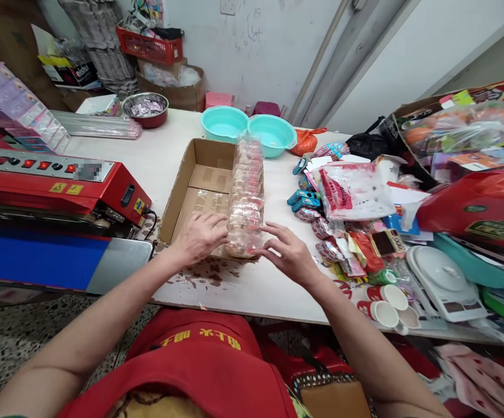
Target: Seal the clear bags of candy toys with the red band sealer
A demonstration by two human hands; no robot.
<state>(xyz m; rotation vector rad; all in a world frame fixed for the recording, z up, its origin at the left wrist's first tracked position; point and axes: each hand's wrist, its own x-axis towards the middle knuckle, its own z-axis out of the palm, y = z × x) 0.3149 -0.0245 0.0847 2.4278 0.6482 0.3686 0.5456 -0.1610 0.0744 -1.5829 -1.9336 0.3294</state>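
Note:
A long row of small packs in clear plastic (pixel 247 197) stands along the right side of an open cardboard box (pixel 177 191). The packs look pale and reddish inside their film; their kind is too blurred to tell. My left hand (pixel 202 237) reaches over the box and presses curled fingers against the near left side of the row. On the opposite side, the thumb and fingertips of my right hand (pixel 289 255) touch the near right end, spread a little apart. Between them the two hands hold this end of the row. The box's left part shows its bare bottom.
A red sealing machine (pixel 117 186) with a blue belt (pixel 38 255) stands left. Two turquoise basins (pixel 272 132) sit behind the box. Small packets, paper cups (pixel 382 313) and a white scale (pixel 446 278) crowd the right. A metal bowl (pixel 145 119) stands at the back left.

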